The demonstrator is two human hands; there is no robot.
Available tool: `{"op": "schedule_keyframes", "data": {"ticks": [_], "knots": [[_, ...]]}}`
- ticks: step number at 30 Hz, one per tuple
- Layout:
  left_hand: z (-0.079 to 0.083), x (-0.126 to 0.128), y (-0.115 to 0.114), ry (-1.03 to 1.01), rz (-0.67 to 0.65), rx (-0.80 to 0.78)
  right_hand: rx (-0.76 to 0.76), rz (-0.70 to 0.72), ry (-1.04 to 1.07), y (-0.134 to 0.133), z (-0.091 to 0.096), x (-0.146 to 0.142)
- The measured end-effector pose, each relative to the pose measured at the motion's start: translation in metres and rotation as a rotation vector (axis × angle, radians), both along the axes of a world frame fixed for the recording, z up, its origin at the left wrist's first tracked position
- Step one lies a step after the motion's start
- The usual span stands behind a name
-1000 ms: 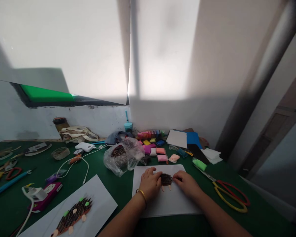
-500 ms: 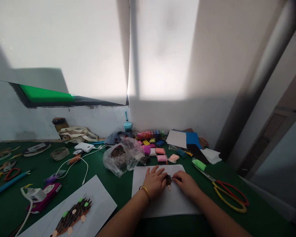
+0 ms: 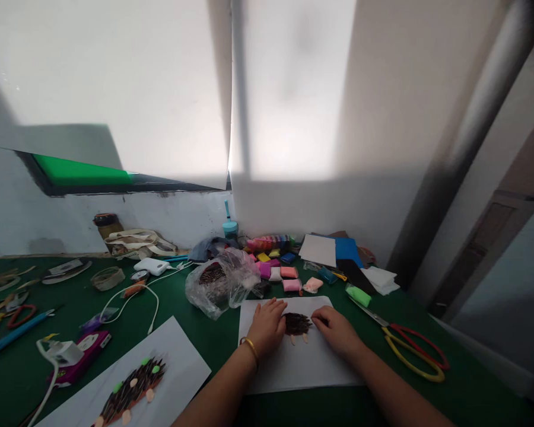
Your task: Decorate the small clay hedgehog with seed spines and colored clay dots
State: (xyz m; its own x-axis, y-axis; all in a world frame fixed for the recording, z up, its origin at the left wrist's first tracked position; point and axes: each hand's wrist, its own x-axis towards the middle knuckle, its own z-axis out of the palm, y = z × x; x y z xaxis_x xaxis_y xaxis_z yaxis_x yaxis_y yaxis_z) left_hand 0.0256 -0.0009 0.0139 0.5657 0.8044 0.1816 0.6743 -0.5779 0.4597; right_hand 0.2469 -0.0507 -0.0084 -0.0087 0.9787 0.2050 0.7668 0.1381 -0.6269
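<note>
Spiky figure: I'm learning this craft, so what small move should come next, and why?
Perhaps bring the right hand slightly in to the right edge of the spiky figure: it is pinched close beside that edge, while the left hand lies at the opposite side.

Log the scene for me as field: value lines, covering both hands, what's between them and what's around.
Left hand: spread on the white sheet, beside the figure
Right hand: thumb and fingers together at the figure's right edge; anything pinched is too small to tell
Between hands: dark, spiky figure with two peach feet
Left: second sheet bearing another spiky figure
Behind: plastic bag
Right: scissors
</note>
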Motion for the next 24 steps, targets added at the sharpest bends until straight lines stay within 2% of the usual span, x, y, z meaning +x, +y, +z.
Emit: {"op": "schedule_keyframes", "data": {"ticks": [7, 15, 24], "knots": [[-0.002, -0.013, -0.004, 0.037, -0.034, 0.026, 0.161, 0.102, -0.116, 0.000, 0.000, -0.008], [-0.004, -0.008, -0.005, 0.098, -0.043, 0.022, 0.084, 0.119, -0.226, 0.000, 0.002, -0.014], [-0.005, -0.008, -0.005, 0.130, -0.049, 0.023, 0.119, 0.130, -0.218, 0.001, -0.001, -0.013]]}}
